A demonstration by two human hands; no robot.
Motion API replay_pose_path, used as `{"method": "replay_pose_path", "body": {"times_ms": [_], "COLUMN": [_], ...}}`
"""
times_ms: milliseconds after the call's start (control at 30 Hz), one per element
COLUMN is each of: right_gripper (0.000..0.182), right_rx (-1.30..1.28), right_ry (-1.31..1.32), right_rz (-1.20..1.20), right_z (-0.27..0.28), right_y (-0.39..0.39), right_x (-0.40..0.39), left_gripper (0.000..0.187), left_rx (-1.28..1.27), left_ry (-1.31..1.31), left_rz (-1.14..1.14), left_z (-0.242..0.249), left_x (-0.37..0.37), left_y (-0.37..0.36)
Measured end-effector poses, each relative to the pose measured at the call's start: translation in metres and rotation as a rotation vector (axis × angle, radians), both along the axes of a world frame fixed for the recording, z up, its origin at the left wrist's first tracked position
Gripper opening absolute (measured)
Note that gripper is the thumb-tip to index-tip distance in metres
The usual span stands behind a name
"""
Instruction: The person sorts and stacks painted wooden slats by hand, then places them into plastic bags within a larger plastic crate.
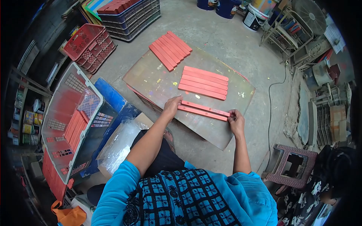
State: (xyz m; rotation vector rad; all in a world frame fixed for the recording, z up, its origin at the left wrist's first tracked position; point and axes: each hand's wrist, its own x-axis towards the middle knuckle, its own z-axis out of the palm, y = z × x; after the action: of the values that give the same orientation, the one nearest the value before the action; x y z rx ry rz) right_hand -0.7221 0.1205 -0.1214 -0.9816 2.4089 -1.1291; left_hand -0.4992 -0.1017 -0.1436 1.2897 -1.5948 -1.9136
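Note:
Two narrow red-painted wooden slats [202,113] lie side by side near the front edge of a worn, paint-spotted table [147,77]. My left hand [172,107] is closed on their left ends, and the fingers of my right hand [236,122] pinch the right ends. Small dark marks show on the slats' faces. Just beyond them, a row of several red slats [203,83] lies edge to edge. A second, slanted group of red slats [170,51] rests at the table's far left corner.
To the left, a tilted grey plastic crate [73,109] holds more red slats. Red crates [90,49] and stacked dark crates [130,19] stand farther back. A plastic stool [294,165] is at the right, near a floor cable [270,113]. Paint buckets [254,19] stand at the back.

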Motion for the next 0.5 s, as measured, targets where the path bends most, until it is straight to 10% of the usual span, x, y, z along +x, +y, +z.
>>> {"method": "replay_pose_path", "body": {"times_ms": [500], "right_gripper": [0.021], "right_rx": [-0.172], "right_ry": [-0.364], "right_rz": [-0.142], "right_z": [-0.027], "right_y": [-0.053], "right_x": [-0.032], "left_gripper": [0.064], "left_rx": [0.155], "left_ry": [0.205], "left_rz": [0.127], "left_z": [0.003], "left_x": [-0.014], "left_y": [-0.016]}}
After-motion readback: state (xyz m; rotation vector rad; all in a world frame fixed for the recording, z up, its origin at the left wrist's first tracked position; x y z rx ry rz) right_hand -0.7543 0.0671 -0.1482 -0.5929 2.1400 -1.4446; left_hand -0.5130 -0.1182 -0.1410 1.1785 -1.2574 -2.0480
